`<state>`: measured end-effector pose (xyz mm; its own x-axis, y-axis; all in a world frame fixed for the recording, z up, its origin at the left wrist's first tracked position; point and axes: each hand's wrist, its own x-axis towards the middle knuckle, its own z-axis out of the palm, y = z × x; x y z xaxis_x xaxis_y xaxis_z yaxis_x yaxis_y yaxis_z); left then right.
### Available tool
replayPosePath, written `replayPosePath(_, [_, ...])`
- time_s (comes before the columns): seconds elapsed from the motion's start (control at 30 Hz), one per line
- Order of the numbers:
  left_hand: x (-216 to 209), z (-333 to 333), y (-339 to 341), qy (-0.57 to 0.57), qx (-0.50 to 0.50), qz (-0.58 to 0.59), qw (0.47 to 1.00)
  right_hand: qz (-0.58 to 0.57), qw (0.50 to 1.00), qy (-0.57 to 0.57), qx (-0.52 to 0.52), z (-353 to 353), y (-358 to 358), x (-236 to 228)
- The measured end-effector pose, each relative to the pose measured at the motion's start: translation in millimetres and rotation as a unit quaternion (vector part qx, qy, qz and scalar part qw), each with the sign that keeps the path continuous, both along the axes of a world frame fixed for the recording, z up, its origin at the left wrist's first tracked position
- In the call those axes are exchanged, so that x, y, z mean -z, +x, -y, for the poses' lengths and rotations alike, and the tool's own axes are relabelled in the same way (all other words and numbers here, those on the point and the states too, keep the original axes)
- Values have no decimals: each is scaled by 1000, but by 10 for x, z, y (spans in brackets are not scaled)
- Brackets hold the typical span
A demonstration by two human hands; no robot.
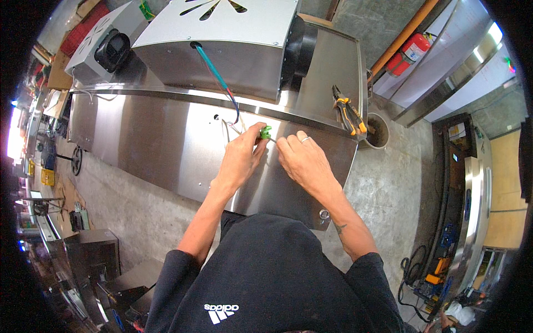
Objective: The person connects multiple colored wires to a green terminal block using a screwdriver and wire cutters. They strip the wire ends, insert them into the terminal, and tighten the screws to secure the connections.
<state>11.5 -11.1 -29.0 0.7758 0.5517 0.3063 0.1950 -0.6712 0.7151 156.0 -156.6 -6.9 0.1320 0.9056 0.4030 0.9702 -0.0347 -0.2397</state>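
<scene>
Left hand (237, 158) pinches the green connector (266, 132) over the steel panel (144, 133); right hand (304, 161) bunches its fingers around a thin shaft (272, 140), type unclear, just right of it. Risk: shaft could slip off so small a part, scratch steel. Tugging the teal-sleeved cable (214, 67) could strain wires (232, 99). Panel's shiny; pliers (350, 115) at far right. Concrete floor (383, 183), red extinguisher (408, 54) beyond.

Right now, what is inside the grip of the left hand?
The left hand holds a small green piece; its right part shows, but what the hand covers cannot be seen.
</scene>
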Motion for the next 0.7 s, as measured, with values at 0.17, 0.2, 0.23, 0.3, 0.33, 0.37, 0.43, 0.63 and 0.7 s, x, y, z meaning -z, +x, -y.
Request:
replayPosePath(0.17, [109,-48,-6,31,8,33,999,-112,993,15,23,-10,-11,76])
replayPosePath(0.2, [112,-59,-9,35,10,37,999,-158,987,-2,32,-7,2,81])
replayPosePath(0.23, [117,-67,-18,37,10,33,999,-203,978,-18,42,-11,6,67])
replayPosePath(0.3, [129,-72,-37,41,10,25,999,-318,939,-103,75,-27,6,-78])
replayPosePath(0.33, [129,-68,-41,45,15,29,998,-373,912,-145,91,-34,7,-149])
replayPosePath(0.37, [127,-64,-44,50,19,33,998,-374,909,-159,96,-33,17,-169])
replayPosePath(0.43, [108,-61,-45,53,28,31,998,-377,901,-187,107,-16,34,-193])
replayPosePath(0.63, [110,-82,-7,31,29,-23,999,23,999,14,27,-11,30,32])
replayPosePath(0.7, [55,-68,-1,30,37,-18,999,58,998,16,10,8,65,51])
